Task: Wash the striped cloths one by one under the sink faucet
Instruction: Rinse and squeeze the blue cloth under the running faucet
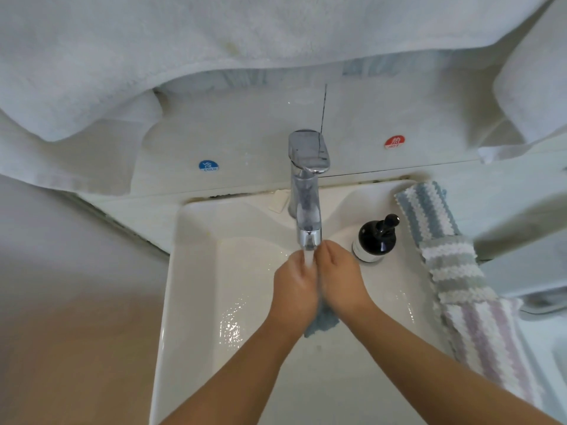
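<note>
At frame centre, left hand [294, 286] and right hand [340, 280] squeeze a blue cloth [320, 322] under the chrome faucet [308, 216], where hard wringing may splash water over the white sink's rim [171, 271].

2 bare forearms reach in from the lower edge, with no sleeves showing anywhere along them up to the frame's edge. The left hand [295, 282] and the right hand [339, 273] are bare too: no gloves, rings, watch or wristbands show on either. The fingers look short and rounded, though motion blur softens the fingertips, so the nails cannot be made out.
</note>
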### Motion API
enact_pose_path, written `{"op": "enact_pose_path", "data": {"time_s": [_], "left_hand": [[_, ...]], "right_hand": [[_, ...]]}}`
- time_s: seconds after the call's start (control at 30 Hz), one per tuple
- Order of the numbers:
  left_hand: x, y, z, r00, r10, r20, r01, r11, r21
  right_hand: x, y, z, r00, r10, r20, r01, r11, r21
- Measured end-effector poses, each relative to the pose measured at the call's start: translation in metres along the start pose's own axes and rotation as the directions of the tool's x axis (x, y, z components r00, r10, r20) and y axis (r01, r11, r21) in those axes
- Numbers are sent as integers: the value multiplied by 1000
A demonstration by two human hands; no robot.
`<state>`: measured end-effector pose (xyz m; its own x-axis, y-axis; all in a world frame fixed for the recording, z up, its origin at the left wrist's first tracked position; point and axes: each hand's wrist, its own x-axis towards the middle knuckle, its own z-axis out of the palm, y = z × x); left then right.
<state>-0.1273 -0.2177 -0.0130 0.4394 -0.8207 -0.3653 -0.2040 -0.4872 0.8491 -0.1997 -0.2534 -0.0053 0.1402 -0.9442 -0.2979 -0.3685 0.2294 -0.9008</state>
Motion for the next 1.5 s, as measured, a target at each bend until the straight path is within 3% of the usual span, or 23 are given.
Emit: {"op": "enact_pose_path", "data": {"time_s": [0.13, 0.23, 0.3, 0.43, 0.5, 0.63, 0.73, 0.8, 0.9, 0.97, 1.1, 1.17, 1.27, 1.33, 1.4, 1.5], "left_hand": [[15, 2, -11, 984, -19, -175, 6, 997, -75], [9, 2, -6, 993, -10, -120, 1, 997, -77], [5, -1, -2, 998, -12, -63, 11, 1000, -18], [16, 1, -8, 991, -13, -135, 0, 995, -99], [12, 0, -9, 991, 13, -135, -31, 991, -132], [-6, 3, -1, 998, 57, -10, -58, 997, -43], [7, 7, -5, 995, 24, -98, -25, 1000, -12], [13, 5, -9, 989, -4, -145, -8, 997, -82], [3, 1, -3, 996, 16, -87, -20, 999, -46], [-1, 1, -1, 999, 12, -50, -12, 1000, 7], [11, 2, -9, 984, -2, -180, -25, 989, -148], [5, 2, -7, 991, 22, -134, -45, 985, -167], [-5, 2, 2, 998, 63, -11, -63, 997, -50], [0, 2, 1, 997, 51, -60, -48, 998, 48], [7, 1, -4, 990, 8, -139, -15, 999, -47], [0, 2, -4, 996, -11, -94, -5, 986, -169]], "right_hand": [[-26, 5, 7, 993, -28, 113, 30, 999, -16], [-15, 2, 4, 998, -35, 60, 41, 995, -92], [-4, -1, 3, 1000, -11, 28, 12, 999, -35], [-19, 1, 5, 998, 0, 70, -1, 1000, 15], [-20, 0, 4, 996, -28, 83, 32, 998, -48], [-2, -2, -3, 998, -60, 28, 59, 998, 20], [-13, -2, 0, 998, -24, 56, 21, 999, 45], [-20, -2, 3, 994, -25, 102, 25, 1000, 0], [-3, -3, 1, 996, 8, 86, 1, 994, -106], [2, -3, 1, 997, 36, 63, -35, 999, -8], [-22, -1, 4, 991, -35, 129, 35, 999, -2], [-16, 1, 2, 992, -75, 99, 84, 993, -85], [1, 2, -3, 995, -97, 39, 100, 991, -93], [-3, 2, -2, 998, -45, 54, 47, 998, -39], [-17, 2, -1, 992, -54, 112, 61, 996, -63], [-15, 1, -2, 989, -69, 131, 90, 983, -161]]}}
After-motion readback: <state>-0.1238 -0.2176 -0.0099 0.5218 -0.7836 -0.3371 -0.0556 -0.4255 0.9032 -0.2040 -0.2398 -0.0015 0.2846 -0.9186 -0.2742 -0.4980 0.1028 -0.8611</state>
